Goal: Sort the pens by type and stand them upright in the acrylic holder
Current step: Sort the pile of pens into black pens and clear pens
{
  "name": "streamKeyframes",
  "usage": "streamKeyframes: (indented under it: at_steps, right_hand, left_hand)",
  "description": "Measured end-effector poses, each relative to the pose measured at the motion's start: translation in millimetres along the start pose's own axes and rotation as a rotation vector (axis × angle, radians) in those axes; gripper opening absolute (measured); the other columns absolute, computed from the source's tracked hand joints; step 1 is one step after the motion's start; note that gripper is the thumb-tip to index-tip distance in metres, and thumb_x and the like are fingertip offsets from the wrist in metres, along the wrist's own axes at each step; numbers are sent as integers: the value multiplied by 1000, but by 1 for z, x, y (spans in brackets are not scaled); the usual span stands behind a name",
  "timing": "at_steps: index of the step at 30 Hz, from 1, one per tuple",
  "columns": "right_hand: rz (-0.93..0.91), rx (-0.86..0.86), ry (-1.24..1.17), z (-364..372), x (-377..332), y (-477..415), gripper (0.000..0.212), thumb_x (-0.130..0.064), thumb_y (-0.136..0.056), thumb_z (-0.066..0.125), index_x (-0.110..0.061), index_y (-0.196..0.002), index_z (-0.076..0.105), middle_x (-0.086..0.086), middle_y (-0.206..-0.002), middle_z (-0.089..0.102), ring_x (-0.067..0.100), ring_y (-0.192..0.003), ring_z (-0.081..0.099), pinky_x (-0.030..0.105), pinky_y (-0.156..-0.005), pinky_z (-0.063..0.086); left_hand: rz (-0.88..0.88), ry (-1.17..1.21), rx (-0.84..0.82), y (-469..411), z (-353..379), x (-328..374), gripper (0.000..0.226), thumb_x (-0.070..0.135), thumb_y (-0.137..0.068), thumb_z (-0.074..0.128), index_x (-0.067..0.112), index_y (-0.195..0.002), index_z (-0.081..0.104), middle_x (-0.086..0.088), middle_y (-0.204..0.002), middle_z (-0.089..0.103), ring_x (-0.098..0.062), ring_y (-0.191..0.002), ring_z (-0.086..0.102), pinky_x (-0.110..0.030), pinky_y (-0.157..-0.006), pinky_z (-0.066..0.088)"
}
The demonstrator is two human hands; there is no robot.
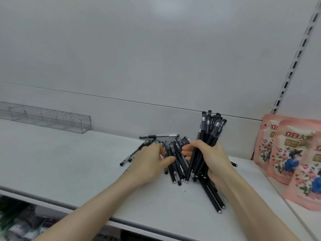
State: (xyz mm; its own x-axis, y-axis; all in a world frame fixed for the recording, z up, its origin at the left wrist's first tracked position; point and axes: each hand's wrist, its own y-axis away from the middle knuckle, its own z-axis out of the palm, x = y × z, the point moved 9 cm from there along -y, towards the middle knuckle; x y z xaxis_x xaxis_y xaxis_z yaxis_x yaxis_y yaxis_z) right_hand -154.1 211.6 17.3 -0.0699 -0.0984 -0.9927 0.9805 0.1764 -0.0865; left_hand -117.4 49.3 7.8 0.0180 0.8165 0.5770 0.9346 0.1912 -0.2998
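Right hand [209, 160] grips one pen bundle [211, 131]; left hand [150, 163] rests on loose pens [174, 166].

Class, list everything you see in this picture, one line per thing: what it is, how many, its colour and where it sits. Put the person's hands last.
acrylic holder: one, clear, back left of the shelf, no pens standing in it
shelf: one, pale grey, under everything
loose pens: a pile, too many to count, mostly black, lying mid-shelf
clear-barrelled pen: one, clear with black ends, lying along the back wall
bundle of pens: several, black, tilted upright in the right hand
pouches: at least three, pink with flowers, right end of the shelf
slotted upright: one, white, upper right
left hand: on the loose pens, fingers reaching into the pile
right hand: grips the bundle
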Motion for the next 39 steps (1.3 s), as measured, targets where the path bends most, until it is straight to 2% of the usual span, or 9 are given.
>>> streamKeyframes:
  at_steps: [6, 10, 15, 23, 25, 28, 31, 35, 39]
  right_hand:
    - [-6, 52, 47, -12, -2, -1, 14, 0, -88, 58, -4, -75, 56, 6, -56, 54, 13, -44, 51, 24, -45, 45]
    - [10, 31, -19, -10, 1, -1, 13, 1, -88, 59, -7, -77, 58, 2, -53, 52, 12, -45, 48, 24, -46, 43]
    - [38, -31, -10, 3, 10, -1, 10, -2, -87, 61, -8, -80, 60, 2, -53, 54, 14, -44, 48, 26, -47, 43]
    - [20, -125, 23, 18, 10, 3, 15, -3, -86, 64, -8, -73, 60, 2, -54, 55, 14, -47, 48, 25, -50, 44]
    - [3, -144, 25, 19, 7, 4, 18, -5, -86, 66, -9, -70, 59, 2, -54, 55, 14, -47, 48, 26, -51, 44]
    - [-57, -179, -5, 23, 1, 6, 17, -12, -87, 68, -10, -71, 60, 4, -57, 53, 16, -50, 48, 27, -53, 45]
    - [-112, -185, -88, 27, -3, 8, 16, -23, -84, 70, -11, -76, 63, 6, -59, 52, 20, -56, 48, 34, -60, 41]
    - [-124, -183, -136, 29, -7, 12, 30, -34, -69, 75, -8, -72, 61, 8, -58, 52, 22, -60, 49, 38, -64, 40]
    - [-119, -151, -122, 28, -6, 15, 33, -34, -63, 78, -7, -76, 63, 8, -61, 53, 26, -65, 49, 41, -68, 40]
  left_hand:
    - [49, -302, -30, -12, 21, 23, 61, 65, -81, 54, 8, -103, 50, -7, -107, 57, -27, -103, 53, -34, -79, 41]
    - [12, -256, -138, -23, 20, 7, 37, 45, -81, 64, 11, -91, 51, -6, -95, 58, -24, -90, 54, -31, -71, 40]
    - [-36, -274, -93, -22, 6, -8, 19, 29, -81, 61, 14, -84, 49, -4, -88, 53, -27, -86, 52, -33, -74, 45]
    - [-66, -276, -158, -32, 6, -15, 31, 21, -91, 49, 14, -66, 31, -1, -67, 40, -28, -75, 45, -30, -62, 32]
    - [-49, -128, -187, -32, 3, -15, 25, 19, -95, 41, 12, -71, 36, -2, -68, 45, -25, -70, 47, -28, -60, 34]
    - [1, 360, -133, -14, -14, 1, 24, 21, -100, 37, 4, -87, 48, 0, -68, 54, -13, -57, 49, -20, -55, 40]
    - [126, 715, -173, 18, -14, 32, 19, 19, -101, 38, 12, -88, 50, -1, -68, 51, -15, -53, 49, -28, -49, 43]
    - [202, 652, -76, 36, -8, 39, 25, 22, -99, 45, 31, -78, 55, -1, -60, 52, -15, -46, 48, -25, -45, 38]
    - [157, 559, -49, 42, -8, 34, 25, 30, -96, 50, 21, -73, 55, 0, -61, 55, -11, -50, 59, -23, -48, 45]
